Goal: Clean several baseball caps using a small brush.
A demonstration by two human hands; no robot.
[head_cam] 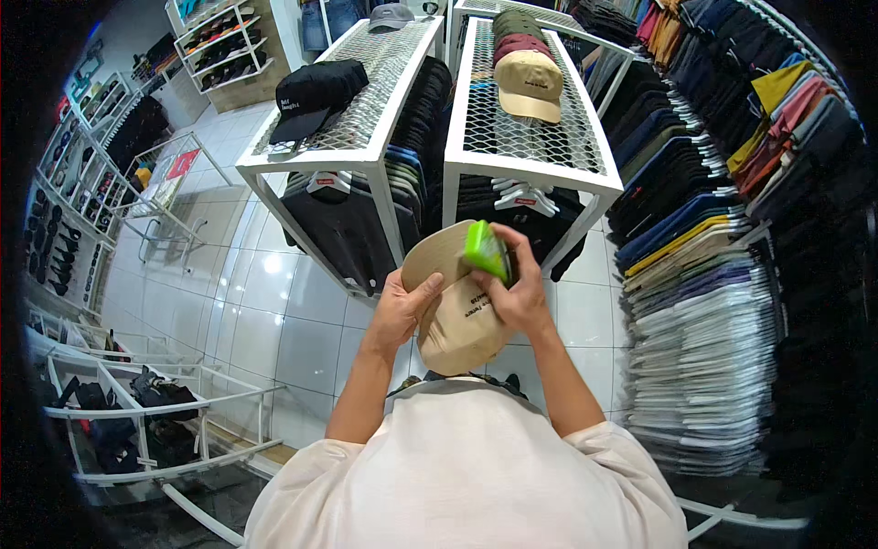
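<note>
A beige baseball cap (456, 333) with dark lettering is held in front of my chest, its brim pointing away to the upper left. My left hand (408, 302) grips the cap where brim and crown meet, thumb on top. My right hand (514, 285) holds a bright green brush or sponge-like block (485, 250) between thumb and fingers, over the cap's right side near the brim. The block's exact kind is unclear from blur. Whether it touches the fabric cannot be told.
Ahead, a white mesh-topped rack (607, 161) bears a stack of tan, maroon and green caps (528, 75). On another rack (370, 161) lie a black cap (319, 99) and a grey cap (391, 16). Hanging clothes (699, 370) line the right; a white-framed shelf with bags (161, 412) stands lower left.
</note>
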